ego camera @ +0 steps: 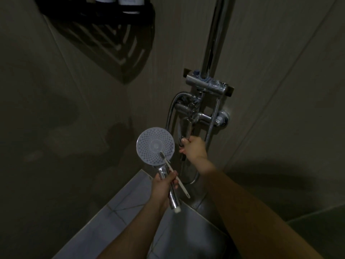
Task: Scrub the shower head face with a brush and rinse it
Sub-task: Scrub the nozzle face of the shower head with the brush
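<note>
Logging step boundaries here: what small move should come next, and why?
Probably lift or turn the lever to start water. The right hand already has its grip on it, while the left hand holds the shower head face up with the brush pinned along its handle, bristles resting on the face. No water is visibly flowing, so rinsing looks due.

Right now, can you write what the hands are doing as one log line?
left hand: holds shower head handle plus brush | right hand: grips tap lever | water: none visible
</note>
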Demonstrator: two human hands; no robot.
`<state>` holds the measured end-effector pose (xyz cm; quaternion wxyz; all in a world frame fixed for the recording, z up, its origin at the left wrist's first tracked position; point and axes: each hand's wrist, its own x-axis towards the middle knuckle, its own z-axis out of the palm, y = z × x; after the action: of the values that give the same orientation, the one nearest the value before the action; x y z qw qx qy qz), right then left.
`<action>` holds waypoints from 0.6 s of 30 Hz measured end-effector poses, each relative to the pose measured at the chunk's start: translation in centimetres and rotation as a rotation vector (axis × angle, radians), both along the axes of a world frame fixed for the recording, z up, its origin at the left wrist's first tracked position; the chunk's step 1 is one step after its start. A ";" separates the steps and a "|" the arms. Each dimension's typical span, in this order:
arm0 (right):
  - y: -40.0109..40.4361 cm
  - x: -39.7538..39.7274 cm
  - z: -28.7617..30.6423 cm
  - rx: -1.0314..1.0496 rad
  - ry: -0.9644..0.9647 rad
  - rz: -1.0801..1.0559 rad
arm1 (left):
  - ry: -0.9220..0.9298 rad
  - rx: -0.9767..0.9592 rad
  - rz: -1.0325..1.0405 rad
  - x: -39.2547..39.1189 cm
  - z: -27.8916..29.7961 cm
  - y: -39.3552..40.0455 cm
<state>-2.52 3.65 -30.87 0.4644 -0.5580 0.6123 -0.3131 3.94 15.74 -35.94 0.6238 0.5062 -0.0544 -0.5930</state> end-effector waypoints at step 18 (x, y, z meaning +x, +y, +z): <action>5.2 -4.6 -6.7 0.409 0.219 0.503 | -0.164 0.025 0.121 3.7 -0.7 -1.5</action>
<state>-7.10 8.84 -37.59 0.5610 -0.6171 0.5518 0.0024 7.66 14.25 -36.61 0.6457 0.5630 -0.0671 -0.5115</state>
